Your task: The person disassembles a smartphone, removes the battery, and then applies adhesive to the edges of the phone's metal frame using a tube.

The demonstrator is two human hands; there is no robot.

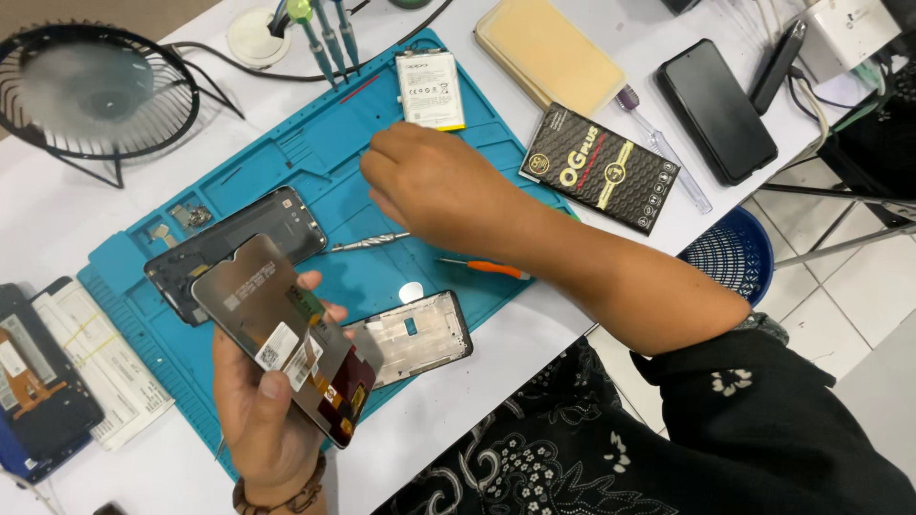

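Observation:
My left hand [262, 410] holds a phone screen panel [277, 334] with its back side up, showing stickers and a flex cable, above the blue repair mat [315, 143]. My right hand [429, 181] reaches over the mat with fingers curled, near a white phone battery [431, 91]; whether it holds anything is hidden. Beneath the panel lies a dark phone back housing [258, 229]. A silver phone frame [420, 336] rests at the mat's front edge. Metal tweezers [367, 243] and an orange-handled screwdriver [482, 267] lie on the mat under my right forearm.
A small black fan [95, 91] stands far left. Screwdrivers [324, 33] stand in a holder at the back. A black box [599, 167], a yellow pad [549, 52], a black phone [716, 110] and a charger lie at right. More phone parts [38, 381] sit at left.

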